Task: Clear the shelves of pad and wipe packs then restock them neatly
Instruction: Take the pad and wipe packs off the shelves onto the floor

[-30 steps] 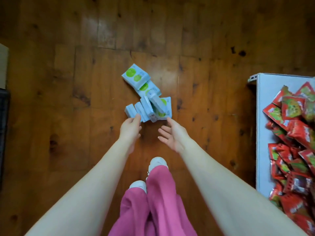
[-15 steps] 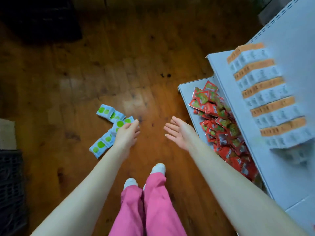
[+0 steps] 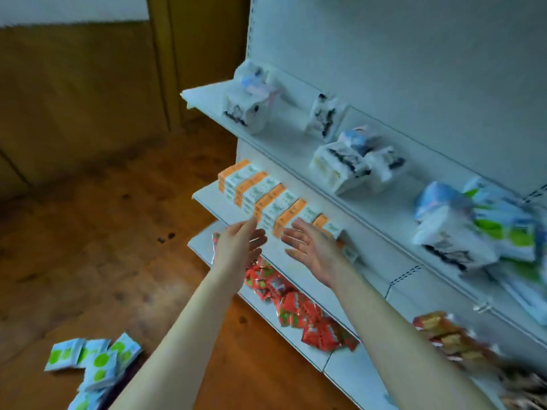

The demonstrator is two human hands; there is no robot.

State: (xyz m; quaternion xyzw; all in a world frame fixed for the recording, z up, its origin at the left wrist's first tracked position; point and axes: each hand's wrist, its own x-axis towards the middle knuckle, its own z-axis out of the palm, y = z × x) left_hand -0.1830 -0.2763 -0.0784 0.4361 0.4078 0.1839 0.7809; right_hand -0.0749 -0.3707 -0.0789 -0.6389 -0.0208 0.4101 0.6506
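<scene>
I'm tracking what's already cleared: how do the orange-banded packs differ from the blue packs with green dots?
The orange-banded packs stand in a neat row on a shelf; the blue packs with green dots lie in a loose heap on the wooden floor. The orange-banded packs are white with an orange strip; the blue packs carry green circles. Both are sets of small matching packs.

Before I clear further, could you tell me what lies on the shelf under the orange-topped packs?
Red sachets lie scattered along the bottom shelf below the orange-topped packs. The left hand covers some at its left end.
</scene>
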